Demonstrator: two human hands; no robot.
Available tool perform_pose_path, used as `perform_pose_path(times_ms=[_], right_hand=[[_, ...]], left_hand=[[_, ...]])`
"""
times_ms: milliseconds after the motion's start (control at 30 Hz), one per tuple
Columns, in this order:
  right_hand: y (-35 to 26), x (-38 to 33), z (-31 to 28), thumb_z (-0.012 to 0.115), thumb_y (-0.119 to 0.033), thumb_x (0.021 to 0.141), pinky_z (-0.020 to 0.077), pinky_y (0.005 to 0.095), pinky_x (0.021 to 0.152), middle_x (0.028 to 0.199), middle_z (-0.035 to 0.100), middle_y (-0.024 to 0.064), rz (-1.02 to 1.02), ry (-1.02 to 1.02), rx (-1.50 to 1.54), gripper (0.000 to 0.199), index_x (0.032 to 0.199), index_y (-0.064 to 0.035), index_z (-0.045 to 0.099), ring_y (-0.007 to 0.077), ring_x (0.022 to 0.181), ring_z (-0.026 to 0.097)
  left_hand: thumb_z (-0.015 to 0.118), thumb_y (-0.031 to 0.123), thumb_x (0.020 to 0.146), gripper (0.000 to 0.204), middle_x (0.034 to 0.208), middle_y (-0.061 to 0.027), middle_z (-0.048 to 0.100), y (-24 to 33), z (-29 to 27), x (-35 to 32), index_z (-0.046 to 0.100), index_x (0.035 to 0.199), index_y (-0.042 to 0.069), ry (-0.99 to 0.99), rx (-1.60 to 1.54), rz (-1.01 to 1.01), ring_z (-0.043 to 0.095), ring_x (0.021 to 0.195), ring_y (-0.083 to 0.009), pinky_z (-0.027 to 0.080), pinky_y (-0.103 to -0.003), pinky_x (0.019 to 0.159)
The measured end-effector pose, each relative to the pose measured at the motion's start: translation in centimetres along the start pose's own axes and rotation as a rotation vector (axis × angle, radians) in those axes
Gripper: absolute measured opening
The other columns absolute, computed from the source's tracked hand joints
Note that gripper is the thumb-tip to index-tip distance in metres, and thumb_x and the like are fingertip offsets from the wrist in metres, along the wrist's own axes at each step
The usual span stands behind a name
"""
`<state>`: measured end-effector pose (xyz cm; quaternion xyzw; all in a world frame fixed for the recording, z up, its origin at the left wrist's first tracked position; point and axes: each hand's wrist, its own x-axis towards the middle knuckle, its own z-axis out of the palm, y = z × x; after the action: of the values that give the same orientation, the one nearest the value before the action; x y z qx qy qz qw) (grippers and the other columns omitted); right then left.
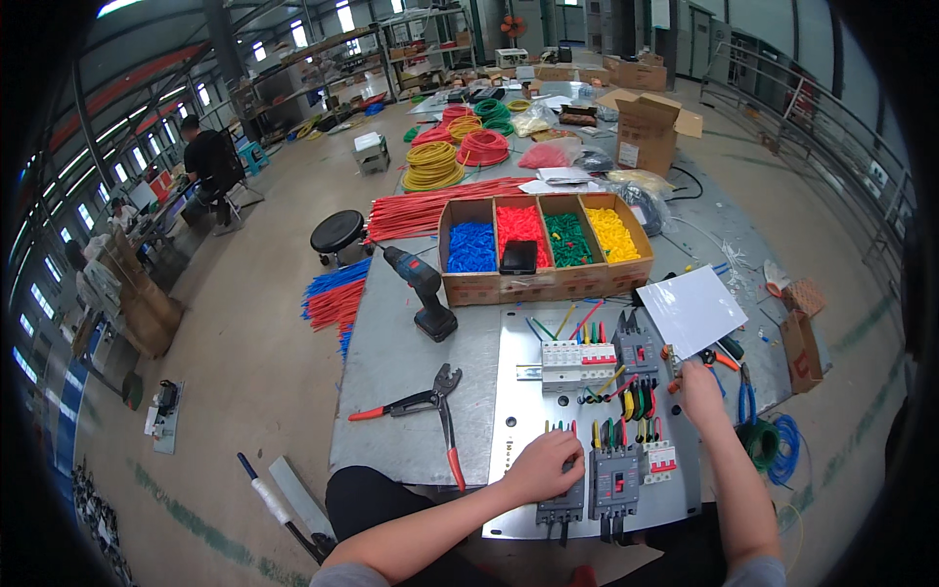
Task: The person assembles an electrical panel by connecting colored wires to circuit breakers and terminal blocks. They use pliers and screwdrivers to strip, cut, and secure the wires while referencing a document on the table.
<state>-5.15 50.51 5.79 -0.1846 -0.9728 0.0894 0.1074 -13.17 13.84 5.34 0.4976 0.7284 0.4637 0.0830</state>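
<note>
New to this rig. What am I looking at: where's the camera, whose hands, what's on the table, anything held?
No robot here: these are a person's bare hands. The single picture comes from a wide fisheye camera on that person's head, looking down, so edges curve.

On the metal table, a pale panel carries grey and white breakers with coloured wires. Behind it stands a divided cardboard box of small coloured pieces. To the left are a drill and a red-handled hand tool.

The left hand bends over the lower-left grey breaker. The right hand is curled near the panel's right edge. Whether either grips anything is too small to tell.
</note>
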Motion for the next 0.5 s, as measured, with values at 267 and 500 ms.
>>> perform_pose_path(times_ms=[267,500], right_hand=[[-0.15,0.05,0.09,0.073,-0.009,0.094,0.0568,0.0533,0.087,0.101,0.071,0.0253,0.089,-0.037,-0.037,0.016,0.101,0.0027,0.064,0.044,0.099,0.071],[-0.02,0.1,1.0,0.075,-0.01,0.092,0.0583,0.0536,0.085,0.1,0.072,0.0241,0.029,-0.011,-0.1,0.025,0.108,0.0021,0.06,0.0441,0.096,0.072]], left_hand=[[0.07,0.015,0.094,0.012,0.087,-0.0105,0.061,0.04,-0.05,-0.09,0.065,0.092,0.005,-0.006,0.012,-0.007,0.062,0.084,-0.0315,0.049,-0.043,0.078],[0.071,0.016,0.094,0.013,0.087,-0.01,0.062,0.01,0.14,-0.1,0.065,0.094,0.005,0.011,0.016,0.007,0.062,0.083,-0.0314,0.049,-0.043,0.077]])
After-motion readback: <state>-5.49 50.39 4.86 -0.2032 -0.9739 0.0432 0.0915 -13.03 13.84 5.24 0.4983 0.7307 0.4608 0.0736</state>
